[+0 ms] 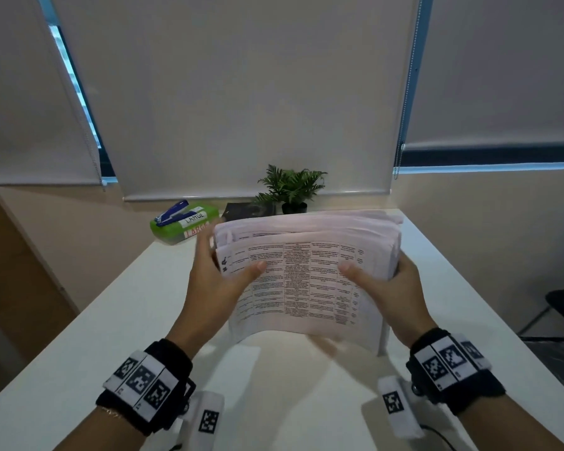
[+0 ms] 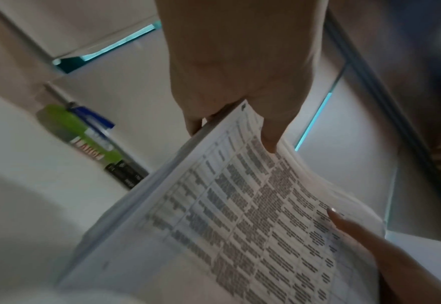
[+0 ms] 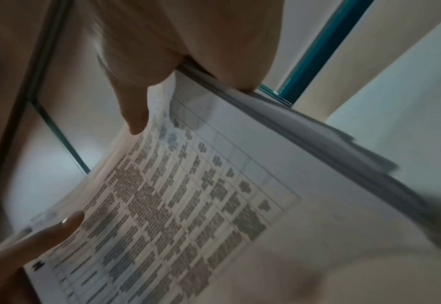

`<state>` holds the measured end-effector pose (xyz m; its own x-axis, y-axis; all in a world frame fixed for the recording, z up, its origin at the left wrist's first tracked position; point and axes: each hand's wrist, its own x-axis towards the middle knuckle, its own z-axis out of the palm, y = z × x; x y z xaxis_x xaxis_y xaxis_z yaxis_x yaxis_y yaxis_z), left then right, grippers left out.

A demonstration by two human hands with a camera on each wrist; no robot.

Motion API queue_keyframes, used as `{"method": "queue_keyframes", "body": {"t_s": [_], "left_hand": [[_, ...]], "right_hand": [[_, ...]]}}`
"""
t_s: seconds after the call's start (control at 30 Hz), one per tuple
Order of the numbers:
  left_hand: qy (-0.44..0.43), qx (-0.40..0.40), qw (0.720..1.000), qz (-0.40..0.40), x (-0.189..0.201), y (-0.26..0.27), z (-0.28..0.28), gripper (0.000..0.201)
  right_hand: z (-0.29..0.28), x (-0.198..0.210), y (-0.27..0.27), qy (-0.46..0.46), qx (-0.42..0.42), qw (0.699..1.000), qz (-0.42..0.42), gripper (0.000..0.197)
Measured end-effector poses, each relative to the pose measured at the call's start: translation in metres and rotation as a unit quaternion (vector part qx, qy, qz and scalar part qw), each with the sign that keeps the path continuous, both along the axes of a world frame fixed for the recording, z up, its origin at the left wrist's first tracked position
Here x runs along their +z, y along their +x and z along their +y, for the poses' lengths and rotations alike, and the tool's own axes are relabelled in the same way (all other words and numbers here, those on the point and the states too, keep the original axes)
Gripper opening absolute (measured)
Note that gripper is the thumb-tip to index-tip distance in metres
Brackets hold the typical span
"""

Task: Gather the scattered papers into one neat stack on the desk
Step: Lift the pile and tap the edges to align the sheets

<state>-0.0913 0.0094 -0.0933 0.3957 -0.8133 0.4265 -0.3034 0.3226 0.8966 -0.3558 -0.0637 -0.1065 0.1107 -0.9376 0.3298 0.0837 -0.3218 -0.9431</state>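
Papers: I see the stack of papers [image 1: 310, 271] clamped between both hands above the desk [image 1: 111, 336].
Left hand [image 1: 215, 281]: thumb on top, fingers behind, pinching.
Right hand [image 1: 391, 284]: likewise.

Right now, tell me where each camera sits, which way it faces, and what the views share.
Head: worn on the head, facing forward and down at the white desk; shows left hand, right hand and both banded wrists gripping the paper stack.
Left wrist: on the left wrist, looking along the left hand at the paper stack.
Right wrist: on the right wrist, looking along the right hand at the paper stack.
Shared: all see the printed table page; head and left wrist share the green box.
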Motion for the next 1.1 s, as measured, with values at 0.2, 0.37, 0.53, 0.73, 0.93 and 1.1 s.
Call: {"method": "queue_keyframes", "body": {"t_s": [0.2,0.37,0.53,0.73,0.93,1.1], "left_hand": [[-0.022,0.08,0.954,-0.288,0.025,0.007,0.0,0.085],[-0.003,0.094,0.945,-0.313,0.024,0.01,-0.001,0.076],[0.023,0.079,0.943,-0.323,0.02,0.015,0.0,0.087],[0.025,0.09,0.952,-0.292,0.019,0.016,-0.004,0.095],[0.017,0.082,0.952,-0.294,0.018,0.015,-0.007,0.091],[0.019,0.077,0.949,-0.306,0.018,0.016,-0.011,0.078]], "right_hand": [[-0.009,0.028,0.002,-0.159,-0.058,0.985,0.021,0.079],[-0.009,0.021,0.009,-0.15,-0.081,0.985,0.004,0.018],[-0.007,0.021,0.008,-0.167,-0.078,0.983,0.0,0.036],[-0.013,0.017,0.01,-0.16,-0.104,0.981,-0.029,0.011],[-0.017,0.023,0.009,-0.166,-0.102,0.98,-0.027,0.025],[-0.019,0.029,0.012,-0.138,-0.1,0.985,-0.034,0.017]]}}
